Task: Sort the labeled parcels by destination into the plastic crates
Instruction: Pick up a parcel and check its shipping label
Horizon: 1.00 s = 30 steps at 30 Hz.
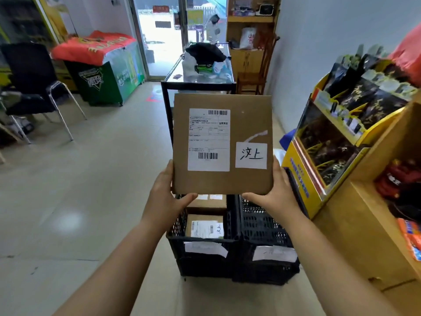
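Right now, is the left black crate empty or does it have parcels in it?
Not empty: the left crate holds at least two labeled parcels.

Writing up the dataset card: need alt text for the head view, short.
Two bare hands, left hand and right hand, hold up a flat brown cardboard parcel bearing a printed shipping label and a handwritten white sticker. Below it stand two black plastic crates side by side; the left crate already holds labeled parcels.

Small shop, snack display rack [337, 124], glass counter [198, 82], branded drinks cooler [102, 85], street door [159, 35]
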Motion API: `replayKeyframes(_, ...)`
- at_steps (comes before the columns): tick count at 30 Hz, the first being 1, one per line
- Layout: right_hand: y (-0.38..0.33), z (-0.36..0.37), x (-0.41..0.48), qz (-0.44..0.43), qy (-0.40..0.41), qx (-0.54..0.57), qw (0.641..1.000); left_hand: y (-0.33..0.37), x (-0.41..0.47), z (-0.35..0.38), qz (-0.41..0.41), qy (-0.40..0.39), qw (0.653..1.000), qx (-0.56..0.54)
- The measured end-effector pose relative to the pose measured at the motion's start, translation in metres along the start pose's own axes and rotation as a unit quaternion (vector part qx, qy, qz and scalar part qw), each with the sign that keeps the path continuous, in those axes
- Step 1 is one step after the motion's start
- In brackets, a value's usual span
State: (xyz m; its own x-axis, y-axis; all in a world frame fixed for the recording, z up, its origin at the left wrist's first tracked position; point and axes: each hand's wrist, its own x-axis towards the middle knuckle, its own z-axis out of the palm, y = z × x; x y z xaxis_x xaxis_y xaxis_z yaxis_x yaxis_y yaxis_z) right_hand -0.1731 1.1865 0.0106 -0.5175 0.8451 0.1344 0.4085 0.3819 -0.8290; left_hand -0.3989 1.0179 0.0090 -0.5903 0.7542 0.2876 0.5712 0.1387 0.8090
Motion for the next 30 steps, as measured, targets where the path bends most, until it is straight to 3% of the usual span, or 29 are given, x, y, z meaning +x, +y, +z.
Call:
replayKeyframes(16, 0.05, 0.092, 0.088, 0.116, -0.036, -0.041, 0.992, -0.131, 0.097, 0.043, -0.105, -0.107, 0.989, 0.01)
replayKeyframes(30, 0.151, 0.126, 0.192, 0.168, -0.119, -0.001, 0.979, -0.193, 0.164, 0.126, -0.176, -0.1, 0.977, 0.063)
